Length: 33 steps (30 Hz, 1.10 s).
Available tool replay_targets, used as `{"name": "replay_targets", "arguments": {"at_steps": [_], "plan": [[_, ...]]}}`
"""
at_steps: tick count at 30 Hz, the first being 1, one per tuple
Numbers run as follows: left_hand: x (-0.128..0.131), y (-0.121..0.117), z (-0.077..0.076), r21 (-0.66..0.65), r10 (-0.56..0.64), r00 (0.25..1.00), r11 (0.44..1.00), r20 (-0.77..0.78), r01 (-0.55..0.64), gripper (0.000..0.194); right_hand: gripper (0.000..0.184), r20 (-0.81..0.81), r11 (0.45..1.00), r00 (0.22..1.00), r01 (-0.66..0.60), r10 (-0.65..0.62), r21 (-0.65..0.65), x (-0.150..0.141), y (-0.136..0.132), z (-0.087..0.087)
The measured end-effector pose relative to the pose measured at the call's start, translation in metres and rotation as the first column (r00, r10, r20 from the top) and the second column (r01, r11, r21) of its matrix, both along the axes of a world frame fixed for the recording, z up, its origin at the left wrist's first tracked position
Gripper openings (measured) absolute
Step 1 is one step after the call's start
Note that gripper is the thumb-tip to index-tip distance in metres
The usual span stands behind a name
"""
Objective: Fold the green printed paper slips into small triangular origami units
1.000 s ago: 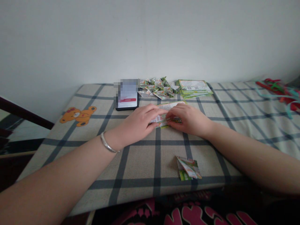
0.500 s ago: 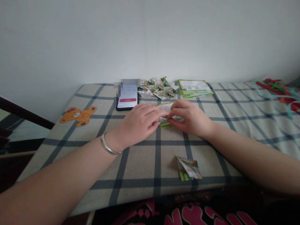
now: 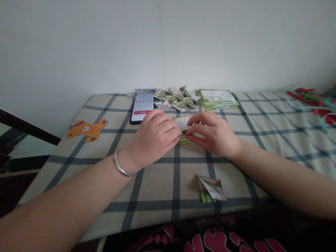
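- We see the phone (image 3: 143,110) lying face up near the wall (image 3: 168,45), its screen showing a row of digits above a red bar; part of its top is pixelated.
- We have the printed paper (image 3: 182,120) on the table (image 3: 154,185), to the right of the phone and nearer to us, partly hidden between both hands.
- We rest the left hand (image 3: 157,136) just on our side of the phone, its fingers bent together over the paper's left part; the tips are hidden, so we cannot tell whether they pinch it.
- We hold the right hand (image 3: 215,134) farther right of the phone, thumb and forefinger gripping the paper near a fold, the other fingers curled.
- We wear a silver bracelet (image 3: 122,164) on the left wrist, nearer to us than the phone.
- We find a pile of folded papers (image 3: 178,99) just beside the phone, on its right, and past that a stack of flat cards (image 3: 219,98).
- We see one folded piece (image 3: 212,189) well to our side of the phone and to its right, by the table's near edge.
- We notice a bear figure (image 3: 88,130) left of the phone, and coloured strips (image 3: 315,103) far to its right.
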<state>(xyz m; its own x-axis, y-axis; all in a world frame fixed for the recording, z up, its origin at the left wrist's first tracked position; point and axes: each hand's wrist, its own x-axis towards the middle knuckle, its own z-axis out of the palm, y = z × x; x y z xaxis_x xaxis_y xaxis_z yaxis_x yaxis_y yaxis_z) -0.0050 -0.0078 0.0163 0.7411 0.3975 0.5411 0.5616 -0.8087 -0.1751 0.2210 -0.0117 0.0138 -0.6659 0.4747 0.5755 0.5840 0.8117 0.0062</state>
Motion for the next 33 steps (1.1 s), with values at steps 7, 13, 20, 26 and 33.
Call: {"name": "replay_targets", "arguments": {"at_steps": [7, 13, 20, 26, 33], "plan": [[0.004, -0.004, 0.002, -0.074, 0.051, 0.996, 0.996, 0.074, -0.046, 0.022, 0.005, -0.088, 0.999, 0.996, -0.025, 0.028, 0.029, -0.001, -0.001, 0.001], [0.006, -0.002, -0.003, -0.183, 0.088, 0.973, 0.982, 0.213, -0.049, 0.02, 0.007, -0.163, 0.989, 0.984, -0.047, 0.07, 0.138, 0.0, 0.002, 0.0], [0.007, -0.001, -0.006, -0.225, 0.069, 0.951, 0.974, 0.301, 0.0, 0.019, 0.009, -0.165, 0.978, 0.982, -0.054, 0.088, 0.2, 0.001, 0.002, 0.001], [0.009, -0.002, -0.007, -0.245, 0.04, 0.929, 0.968, 0.369, 0.056, 0.017, 0.007, -0.164, 0.986, 0.982, -0.069, 0.094, 0.155, 0.001, 0.004, 0.0], [0.009, -0.001, -0.008, -0.256, 0.029, 0.924, 0.964, 0.381, 0.075, 0.017, 0.006, -0.188, 0.994, 0.979, -0.056, 0.073, 0.092, 0.001, 0.004, -0.001]]}}
